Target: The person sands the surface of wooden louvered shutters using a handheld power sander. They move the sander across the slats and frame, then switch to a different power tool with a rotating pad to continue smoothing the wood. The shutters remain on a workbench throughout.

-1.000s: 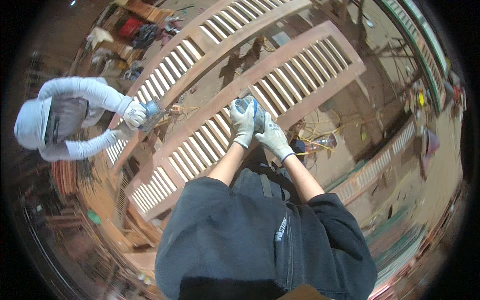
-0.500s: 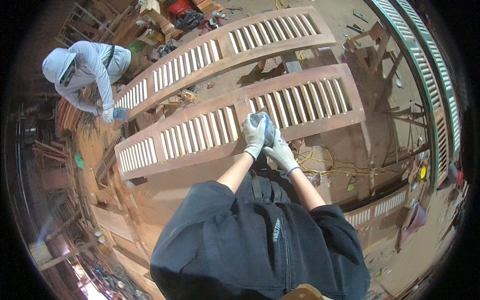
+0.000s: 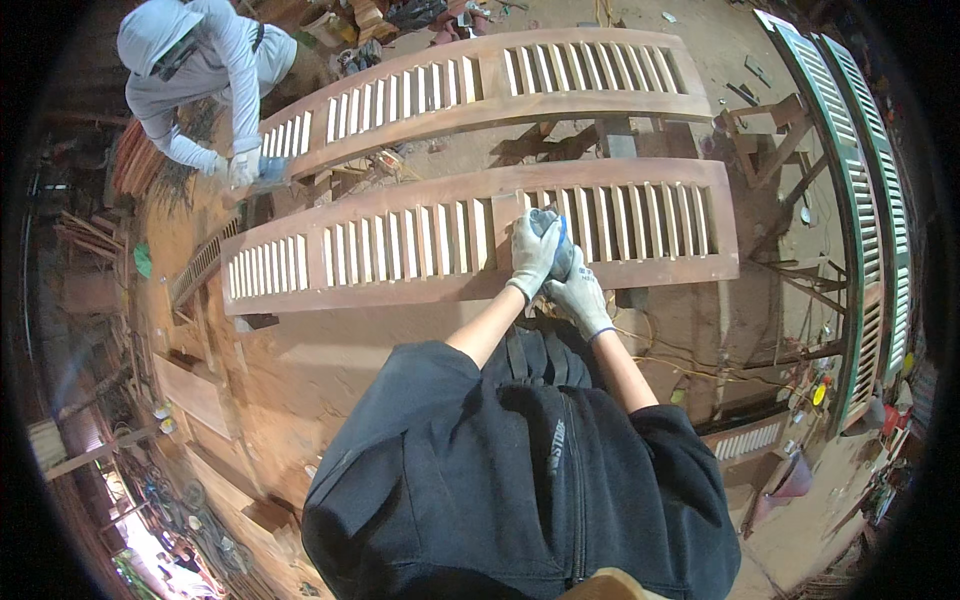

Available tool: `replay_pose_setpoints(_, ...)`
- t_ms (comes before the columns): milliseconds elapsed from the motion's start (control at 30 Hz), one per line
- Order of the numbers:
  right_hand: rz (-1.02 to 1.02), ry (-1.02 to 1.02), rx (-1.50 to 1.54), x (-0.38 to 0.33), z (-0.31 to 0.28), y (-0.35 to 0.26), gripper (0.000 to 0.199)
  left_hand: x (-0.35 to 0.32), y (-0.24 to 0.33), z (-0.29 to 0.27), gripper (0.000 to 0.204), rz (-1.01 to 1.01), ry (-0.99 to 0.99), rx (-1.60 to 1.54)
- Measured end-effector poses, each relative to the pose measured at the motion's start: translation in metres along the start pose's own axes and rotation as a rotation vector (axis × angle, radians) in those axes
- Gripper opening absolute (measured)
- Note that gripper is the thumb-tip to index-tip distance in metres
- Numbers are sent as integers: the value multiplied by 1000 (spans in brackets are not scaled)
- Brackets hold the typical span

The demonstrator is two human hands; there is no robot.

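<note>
Both my gloved hands are closed round a blue-grey hand-held power tool (image 3: 564,262), partly hidden by my fingers. My left hand (image 3: 535,250) wraps its far end, and my right hand (image 3: 580,296) grips the nearer end. The tool is over a brown wooden louvred shutter (image 3: 508,222), beside the crosspiece at the left end of its right-hand slats. Whether it touches the wood, I cannot tell. Pale gloves cover my hands up to the wrists.
A second louvred shutter (image 3: 492,82) lies beyond mine on supports. At its left end a co-worker (image 3: 195,85) in a pale hood holds a blue tool (image 3: 271,172). Green-edged shutters (image 3: 850,200) stand at the right. Yellow cable (image 3: 690,370) trails over the floor.
The view has turned, so both shutters lie more level in it. My hands keep their hold on the power tool near the same crosspiece. The co-worker still works at the far shutter's left end.
</note>
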State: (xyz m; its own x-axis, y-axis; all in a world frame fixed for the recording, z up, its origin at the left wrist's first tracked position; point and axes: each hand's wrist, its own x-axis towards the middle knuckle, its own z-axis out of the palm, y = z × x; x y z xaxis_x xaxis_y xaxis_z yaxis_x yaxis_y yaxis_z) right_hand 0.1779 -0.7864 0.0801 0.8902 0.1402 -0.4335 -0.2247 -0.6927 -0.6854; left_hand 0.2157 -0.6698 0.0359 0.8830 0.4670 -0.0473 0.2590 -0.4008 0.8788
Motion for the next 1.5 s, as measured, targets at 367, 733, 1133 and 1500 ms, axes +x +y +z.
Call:
replay_pose_setpoints(367, 3, 6, -190, 22, 12, -24, 57, 10, -3, -22, 43, -37, 101, 13)
replay_pose_setpoints(733, -82, -83, -231, 51, -6, -37, 57, 40, -45, -48, 24, 37, -186, -250)
replay_pose_setpoints(1133, -33, -55, -184, 76, -16, -53, 60, 188, -105, -72, 35, 579, -307, 532)
replay_pose_setpoints(1500, 92, -146, -250, 80, -12, -54, 70, 249, -57, 40, 48, -29, -881, 347)
